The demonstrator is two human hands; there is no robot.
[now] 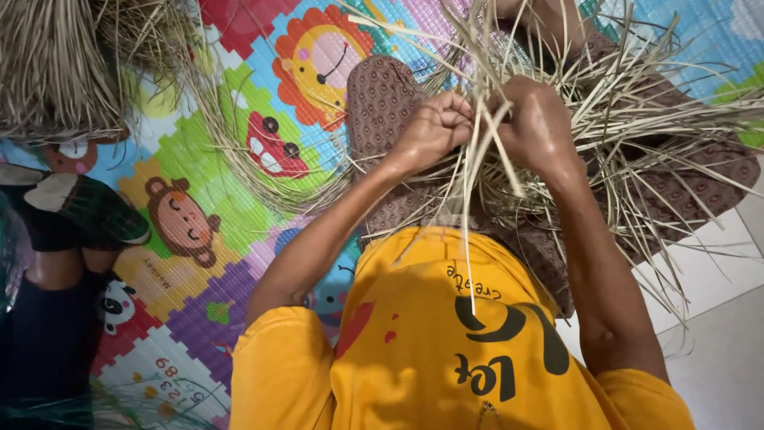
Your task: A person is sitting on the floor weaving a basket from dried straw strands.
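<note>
Colourful foam play mat (239, 119) with cartoon animals covers the floor, beside pale tiles (716, 279). Both hands, left hand (434, 127) and right hand (537, 127), sit close together, clenched on dry straw strips (637, 111) over the brown patterned cloth (382, 95). Another straw heap (56, 64) lies upper left.

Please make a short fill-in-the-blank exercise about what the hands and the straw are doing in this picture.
1. Both hands grip dry ____ strips.
2. The left hand and right hand work over a brown ____.
3. The shirt is ____.
4. The mat shows cartoon ____.

Missing words: straw; cloth; yellow; animals
</note>
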